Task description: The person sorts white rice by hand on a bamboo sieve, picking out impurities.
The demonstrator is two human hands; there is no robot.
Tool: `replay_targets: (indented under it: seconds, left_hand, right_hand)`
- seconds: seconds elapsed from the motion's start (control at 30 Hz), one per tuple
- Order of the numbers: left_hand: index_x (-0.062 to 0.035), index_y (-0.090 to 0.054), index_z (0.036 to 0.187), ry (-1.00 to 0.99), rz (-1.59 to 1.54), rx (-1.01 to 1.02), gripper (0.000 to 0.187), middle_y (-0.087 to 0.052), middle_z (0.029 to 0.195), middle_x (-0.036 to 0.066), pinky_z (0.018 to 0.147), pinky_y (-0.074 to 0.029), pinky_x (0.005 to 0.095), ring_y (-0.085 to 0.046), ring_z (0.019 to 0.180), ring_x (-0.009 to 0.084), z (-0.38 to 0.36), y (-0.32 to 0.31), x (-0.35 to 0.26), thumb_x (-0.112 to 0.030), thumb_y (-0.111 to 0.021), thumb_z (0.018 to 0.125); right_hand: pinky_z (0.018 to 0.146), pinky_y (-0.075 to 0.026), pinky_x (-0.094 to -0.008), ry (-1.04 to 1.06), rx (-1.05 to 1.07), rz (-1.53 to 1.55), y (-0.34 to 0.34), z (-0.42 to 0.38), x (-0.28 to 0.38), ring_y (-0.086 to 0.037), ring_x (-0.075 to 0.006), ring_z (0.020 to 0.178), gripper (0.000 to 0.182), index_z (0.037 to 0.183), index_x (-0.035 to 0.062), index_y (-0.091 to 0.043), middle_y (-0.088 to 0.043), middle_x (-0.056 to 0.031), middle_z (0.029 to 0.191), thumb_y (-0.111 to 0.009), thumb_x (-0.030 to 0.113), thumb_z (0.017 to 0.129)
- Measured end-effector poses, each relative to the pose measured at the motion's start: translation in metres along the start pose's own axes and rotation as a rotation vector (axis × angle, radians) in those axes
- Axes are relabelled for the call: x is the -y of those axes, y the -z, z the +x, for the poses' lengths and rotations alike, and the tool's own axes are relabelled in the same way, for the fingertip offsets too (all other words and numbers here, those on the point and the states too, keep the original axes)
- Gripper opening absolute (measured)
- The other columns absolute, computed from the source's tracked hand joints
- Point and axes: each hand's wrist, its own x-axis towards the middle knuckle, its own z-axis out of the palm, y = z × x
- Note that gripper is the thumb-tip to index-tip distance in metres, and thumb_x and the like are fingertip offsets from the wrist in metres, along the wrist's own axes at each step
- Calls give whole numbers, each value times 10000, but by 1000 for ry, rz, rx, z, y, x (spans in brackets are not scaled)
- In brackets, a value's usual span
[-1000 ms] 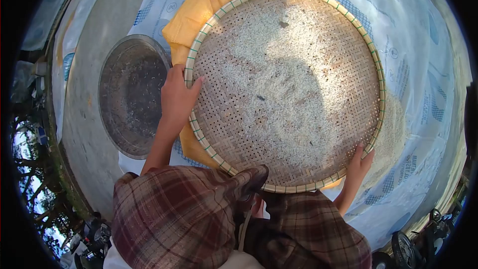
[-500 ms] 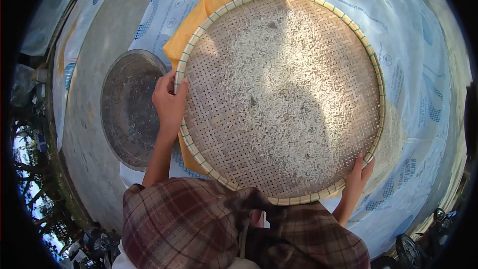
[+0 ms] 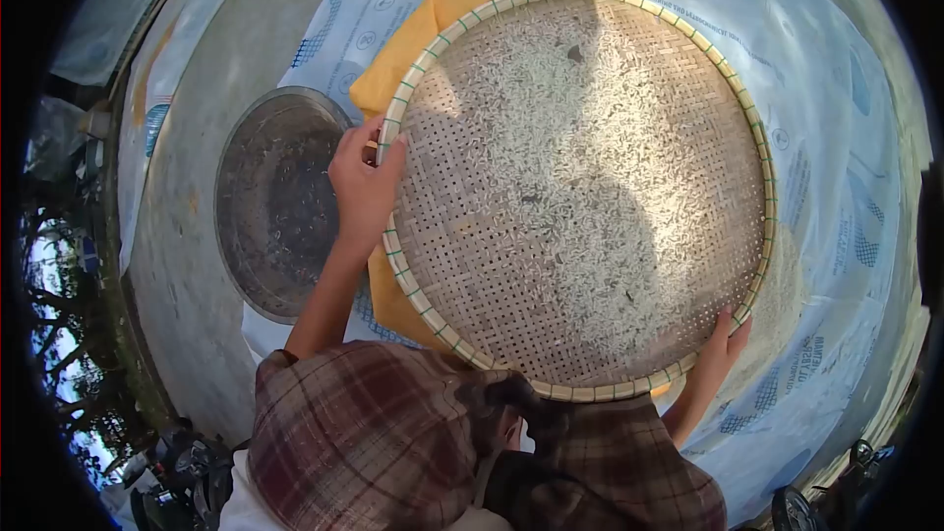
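Note:
A round woven bamboo winnowing tray with a rim bound in green fills the middle of the head view. Whitish grains or larvae-like bits, too small to name surely, are spread over its centre and right, with a few dark specks among them. My left hand grips the rim at the left, thumb on top and fingers curled around the outside. At the lower right, my right hand holds the rim too, its fingers partly hidden by the tray.
A dark metal basin stands left of the tray on concrete. Printed white-blue plastic sheets lie below, with a yellow cloth or sack partly under the tray. Pale grains lie on the sheet at right. Motorbike parts show lower left.
The tray and both hands have shifted slightly to the right in view; the basin has shifted that way too. The bits on the tray have moved about a little.

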Motion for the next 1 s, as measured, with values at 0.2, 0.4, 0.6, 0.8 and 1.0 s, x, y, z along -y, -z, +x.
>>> replay_targets:
  seconds: [0.2,0.4,0.6,0.8,1.0]
  left_hand:
    - [10,-625,1047,95,5,20,296,-579,866,50,608,-464,235,-554,667,84,16,23,29,-90,-670,771]
    - [17,-627,1050,120,-32,34,301,-585,865,53,611,-461,223,-557,707,65,-17,-3,-13,-51,-670,761]
    - [21,-622,1045,74,66,-27,284,-561,845,33,587,-454,212,-541,682,56,7,21,18,-48,-671,774]
    - [13,-619,1050,59,63,-18,281,-555,880,45,589,-469,220,-555,679,74,-8,8,-1,-52,-664,779]
    - [8,-624,1046,46,22,-33,286,-551,879,45,596,-474,220,-554,693,64,-18,3,-3,-34,-676,768]
  right_hand:
    - [1003,-272,-341,40,168,-65,-17,-18,9,-408,-247,1157,469,1274,-21,-400,-451,-174,1262,-508,258,913]
    - [901,-367,-310,-107,93,154,12,8,6,-499,-208,1011,378,1215,-28,-435,-526,-149,1105,-483,198,916]
    - [925,-345,-341,214,32,-38,-31,-22,5,-487,-226,999,350,1171,-46,-447,-534,-156,1091,-476,194,919]
    - [915,-355,-357,43,8,-16,-2,-3,3,-485,-248,1022,384,1204,-47,-433,-520,-184,1097,-462,211,922]
    - [861,-414,-338,33,19,24,7,9,-4,-516,-224,997,428,1251,-41,-405,-515,-180,1132,-455,242,934]
